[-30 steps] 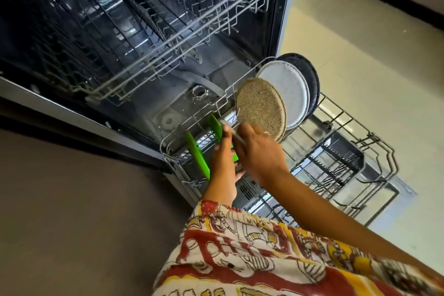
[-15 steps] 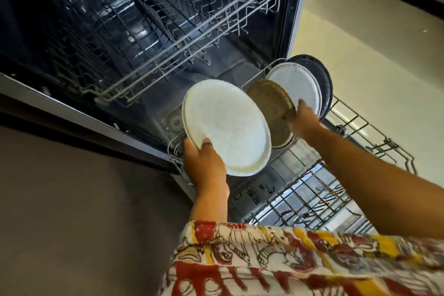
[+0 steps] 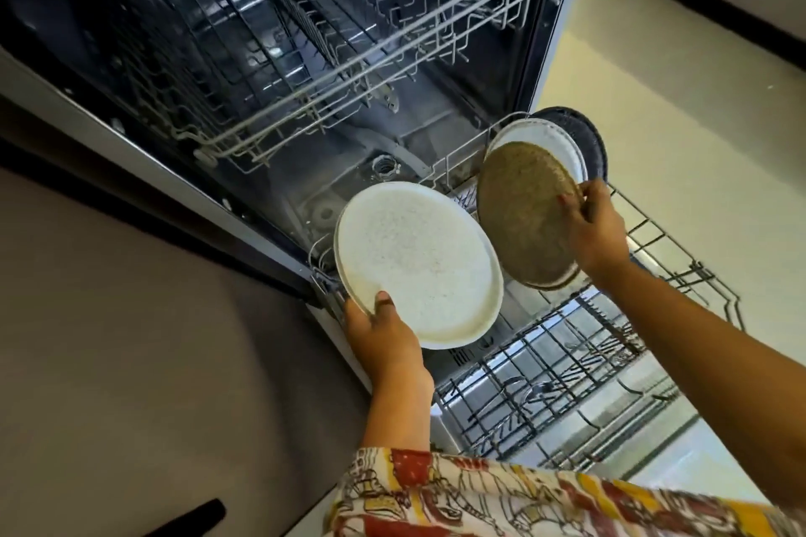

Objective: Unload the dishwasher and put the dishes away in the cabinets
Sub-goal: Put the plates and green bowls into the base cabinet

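Above the left corner of the lower rack (image 3: pixel 545 366), the left hand (image 3: pixel 384 336) grips a white plate (image 3: pixel 418 262) by its rim. The right hand (image 3: pixel 595 231), a moment ago just reaching, now pinches the brown speckled plate (image 3: pixel 523 214), lifting it off the rack. Two more plates (image 3: pixel 567 153) remain at its back.

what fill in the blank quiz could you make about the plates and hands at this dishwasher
1. The left hand grips the big plate, which is ____ in colour.
2. The right hand holds the speckled plate, which is ____ in colour.
3. Behind the speckled plate, the pale plate and the dark plate stand in the ____ rack.

Missing words: white; brown; lower
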Tool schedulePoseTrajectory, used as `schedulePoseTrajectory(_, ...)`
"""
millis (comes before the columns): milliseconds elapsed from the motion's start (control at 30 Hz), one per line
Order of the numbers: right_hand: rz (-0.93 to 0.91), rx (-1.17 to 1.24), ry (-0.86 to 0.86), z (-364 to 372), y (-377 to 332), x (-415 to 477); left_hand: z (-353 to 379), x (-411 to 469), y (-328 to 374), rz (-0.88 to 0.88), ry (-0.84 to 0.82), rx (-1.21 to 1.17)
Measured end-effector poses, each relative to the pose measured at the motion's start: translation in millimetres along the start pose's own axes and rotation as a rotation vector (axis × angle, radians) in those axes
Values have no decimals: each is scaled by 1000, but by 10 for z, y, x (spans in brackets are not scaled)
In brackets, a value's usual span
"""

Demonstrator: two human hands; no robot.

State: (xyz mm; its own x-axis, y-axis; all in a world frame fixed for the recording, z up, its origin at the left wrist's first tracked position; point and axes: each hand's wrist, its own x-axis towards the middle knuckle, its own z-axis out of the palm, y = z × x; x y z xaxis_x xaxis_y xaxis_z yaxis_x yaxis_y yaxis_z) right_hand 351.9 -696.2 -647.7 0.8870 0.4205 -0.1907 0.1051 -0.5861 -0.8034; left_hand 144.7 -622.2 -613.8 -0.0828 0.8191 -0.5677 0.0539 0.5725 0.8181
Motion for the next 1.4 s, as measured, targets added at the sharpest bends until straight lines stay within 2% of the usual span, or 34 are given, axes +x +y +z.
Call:
schedulePoseTrajectory(167, 48, 39, 188, -380, 31, -460, -210, -243, -82, -71, -95, -53)
schedulePoseTrajectory(333, 181, 114, 226, -611, 337, -1121, -737, -597, -185, -113, -202, -28)
schedulePoseTrajectory(567, 332, 138, 102, -510, 563, -2571, -2103, -1241, -321, -143, -309, 71)
schedulePoseTrajectory(800, 466, 158, -244, -38, 584, -4393, -4009, -1587, -934, -226, -238, 215)
schedulePoseTrajectory(933, 512, 155, -434, 383, 502, -5015, -4871, -1611, -1128, -334, -6, -8)
schedulePoseTrajectory(1100, 523, 354, -587, 908, -11, -5331, -5525, -1649, -1021, -345, 264, -381)
schedulePoseTrajectory(1267, 514, 583, -665, 1362, -563, -5397, -5753, -1479, -756, -280, 265, -765)
schedulePoseTrajectory(1400, 484, 683, -660, 1610, -933, -5338, -5801, -1344, -382, -216, 264, -918)
